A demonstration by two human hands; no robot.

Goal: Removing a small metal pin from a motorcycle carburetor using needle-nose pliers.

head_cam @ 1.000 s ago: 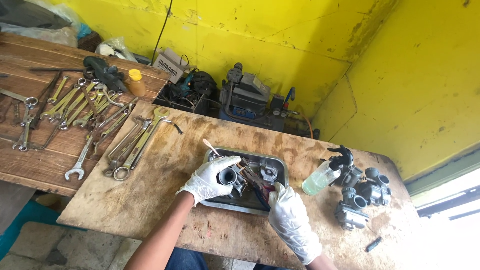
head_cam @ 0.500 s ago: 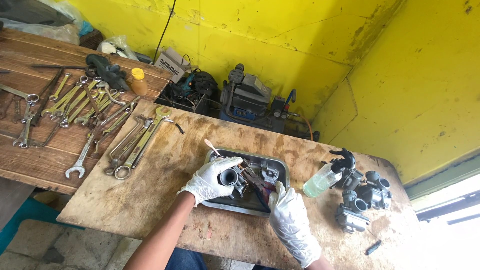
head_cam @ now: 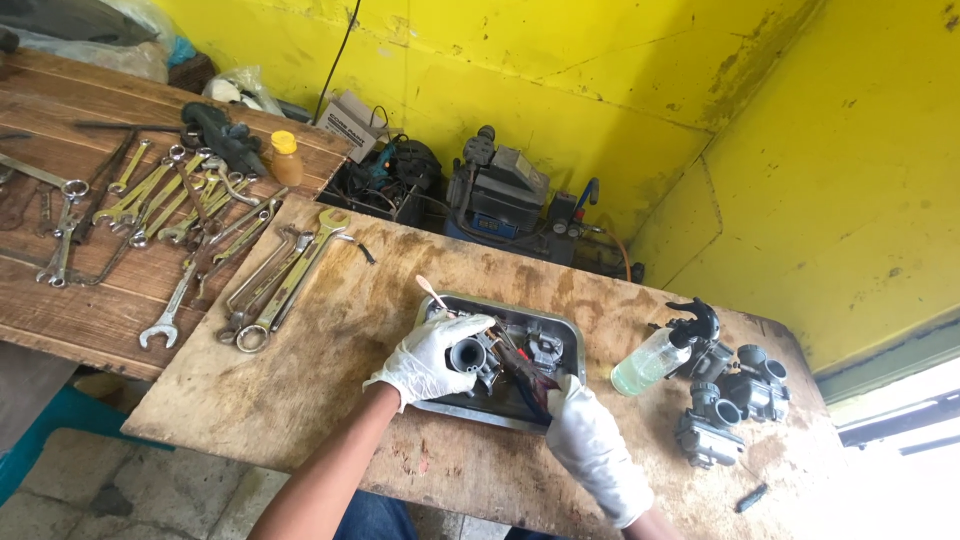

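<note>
Carburetor (head_cam: 472,355) unmoved, in left hand (head_cam: 432,356)

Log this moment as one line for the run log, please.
left hand: gloved, holds carburetor over metal tray | right hand: gloved, brush on carburetor | nearby: spray bottle, wrenches

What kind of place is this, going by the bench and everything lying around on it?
Most likely a small engine repair workshop. Rows of wrenches lie on a wooden bench, carburetor bodies sit at its right end, and the gloved left hand holds another carburetor over a metal tray.
</note>
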